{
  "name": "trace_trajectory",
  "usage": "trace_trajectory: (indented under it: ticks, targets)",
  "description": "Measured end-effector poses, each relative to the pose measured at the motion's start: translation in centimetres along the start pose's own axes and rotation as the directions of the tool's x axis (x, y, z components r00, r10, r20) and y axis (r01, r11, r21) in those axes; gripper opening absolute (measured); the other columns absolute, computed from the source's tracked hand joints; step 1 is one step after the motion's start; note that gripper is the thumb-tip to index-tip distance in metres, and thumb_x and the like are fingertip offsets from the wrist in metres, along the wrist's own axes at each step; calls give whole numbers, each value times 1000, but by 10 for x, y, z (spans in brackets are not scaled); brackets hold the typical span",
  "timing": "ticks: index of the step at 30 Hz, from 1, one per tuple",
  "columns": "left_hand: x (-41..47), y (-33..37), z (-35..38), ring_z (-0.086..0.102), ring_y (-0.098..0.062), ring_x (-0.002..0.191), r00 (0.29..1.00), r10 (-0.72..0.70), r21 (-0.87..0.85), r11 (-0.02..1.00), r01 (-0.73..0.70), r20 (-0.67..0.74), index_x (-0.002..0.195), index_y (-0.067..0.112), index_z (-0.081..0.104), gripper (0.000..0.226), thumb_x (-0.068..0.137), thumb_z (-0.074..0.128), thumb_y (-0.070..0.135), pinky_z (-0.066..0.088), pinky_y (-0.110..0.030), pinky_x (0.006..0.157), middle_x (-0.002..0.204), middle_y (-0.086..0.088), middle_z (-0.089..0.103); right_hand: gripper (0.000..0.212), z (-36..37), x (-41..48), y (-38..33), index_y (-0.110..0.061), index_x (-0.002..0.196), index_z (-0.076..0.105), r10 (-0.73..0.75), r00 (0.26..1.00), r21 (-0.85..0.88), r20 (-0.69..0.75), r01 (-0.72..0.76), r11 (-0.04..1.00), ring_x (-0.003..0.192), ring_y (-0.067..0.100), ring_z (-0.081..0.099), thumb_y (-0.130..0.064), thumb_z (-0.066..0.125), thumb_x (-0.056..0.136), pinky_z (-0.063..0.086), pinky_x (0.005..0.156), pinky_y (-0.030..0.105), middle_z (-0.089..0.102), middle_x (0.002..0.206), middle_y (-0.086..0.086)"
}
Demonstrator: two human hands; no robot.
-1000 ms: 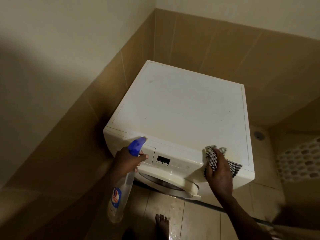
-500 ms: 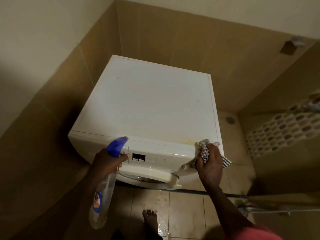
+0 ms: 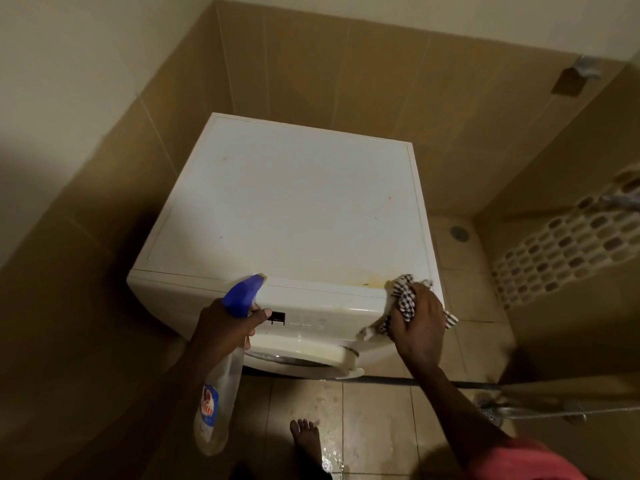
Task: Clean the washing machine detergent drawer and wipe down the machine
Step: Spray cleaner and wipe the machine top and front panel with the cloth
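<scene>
A white front-loading washing machine point(image 3: 291, 209) stands in a tiled corner, its flat top facing me. My left hand point(image 3: 225, 325) grips a clear spray bottle point(image 3: 216, 400) with a blue trigger head, held in front of the control panel point(image 3: 311, 317). My right hand point(image 3: 417, 327) holds a black-and-white checked cloth point(image 3: 403, 297) pressed against the machine's front right corner. A yellowish stain point(image 3: 367, 282) shows on the top edge just left of the cloth. The round door point(image 3: 304, 358) is partly visible below the panel. The detergent drawer is hidden behind my left hand.
Brown tiled walls close in on the left and back. The wet tiled floor point(image 3: 325, 410) in front holds my bare foot point(image 3: 306, 441). A floor drain point(image 3: 459, 233) lies right of the machine. A perforated rack point(image 3: 568, 251) and a metal hose point(image 3: 540, 412) sit at the right.
The view has shifted slightly. My right hand with the cloth stays at the front right corner, rubbing a little lower down the front. The left hand still holds the bottle by the panel.
</scene>
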State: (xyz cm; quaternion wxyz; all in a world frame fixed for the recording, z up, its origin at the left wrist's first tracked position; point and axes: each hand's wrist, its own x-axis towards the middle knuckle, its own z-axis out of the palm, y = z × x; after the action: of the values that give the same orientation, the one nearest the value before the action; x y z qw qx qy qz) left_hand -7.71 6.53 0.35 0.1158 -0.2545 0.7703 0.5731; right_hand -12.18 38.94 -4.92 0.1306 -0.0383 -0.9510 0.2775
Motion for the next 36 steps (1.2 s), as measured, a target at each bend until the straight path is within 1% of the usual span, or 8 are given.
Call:
trace_trajectory:
  ticks: [4, 8, 11, 15, 22, 26, 29, 36]
  targets:
    - [0, -2, -5, 59, -17, 46, 990, 24, 24, 1000, -21, -140, 73, 13, 62, 20, 80, 80, 20, 52, -23, 44, 51, -3, 61, 57, 28, -14, -46, -8, 133, 47, 40, 999, 55, -8, -39, 998, 126, 28, 45, -33, 51, 82, 36, 108, 46, 52, 135, 12]
    - [-3, -7, -5, 61, -20, 51, 995, -6, 22, 1000, 9, -96, 84, 8, 65, 22, 80, 79, 25, 56, -31, 59, 54, -1, 63, 58, 32, -15, -53, -12, 132, 50, -157, 977, -8, 142, 160, 987, 124, 27, 45, -33, 51, 78, 34, 105, 39, 52, 135, 7]
    - [-5, -7, -9, 63, -22, 57, 989, -3, -2, 1000, 3, -149, 88, 10, 63, 22, 81, 79, 23, 57, -35, 65, 63, -8, 65, 55, 18, -8, -29, -11, 130, 52, -227, 965, 0, 129, 229, 973, 121, 28, 48, -34, 51, 79, 37, 103, 40, 54, 132, 8]
    - [-4, -10, -24, 58, -14, 49, 981, -52, -95, 995, 35, -189, 87, 8, 62, 22, 81, 78, 23, 51, -24, 49, 58, -4, 62, 55, 37, -14, -61, -2, 123, 49, -32, 998, 46, 46, 30, 999, 109, 32, 47, -32, 51, 76, 40, 94, 42, 53, 118, 17]
    - [-10, -16, -40, 62, -20, 56, 981, -39, -84, 996, 24, -190, 90, 8, 63, 21, 83, 76, 23, 53, -30, 57, 63, -7, 63, 48, 57, -6, -103, -7, 117, 55, -392, 877, 80, 279, 385, 919, 98, 28, 49, -30, 52, 75, 39, 85, 36, 55, 111, 9]
    - [-16, -21, -56, 54, -4, 39, 978, -49, -88, 996, 31, -202, 79, 10, 59, 16, 88, 71, 16, 47, -13, 41, 57, -5, 57, 47, 51, -3, -87, -5, 114, 57, -381, 898, 75, 220, 374, 924, 98, 28, 49, -29, 51, 74, 37, 84, 34, 57, 110, 10]
    - [-21, -29, -65, 55, -12, 47, 966, -63, -85, 995, 43, -252, 83, 6, 60, 16, 87, 72, 17, 45, -11, 40, 61, -8, 58, 48, 61, -9, -106, -3, 112, 57, -338, 916, 75, 218, 329, 941, 95, 29, 48, -28, 49, 73, 36, 84, 35, 56, 107, 12]
    - [-21, -32, -62, 56, -14, 51, 973, -70, -21, 998, 67, -219, 99, -3, 63, 25, 86, 73, 16, 47, -12, 42, 68, -9, 61, 45, 56, -5, -106, -8, 113, 56, -461, 837, 114, 295, 449, 886, 95, 26, 47, -25, 52, 71, 37, 80, 34, 54, 107, 8]
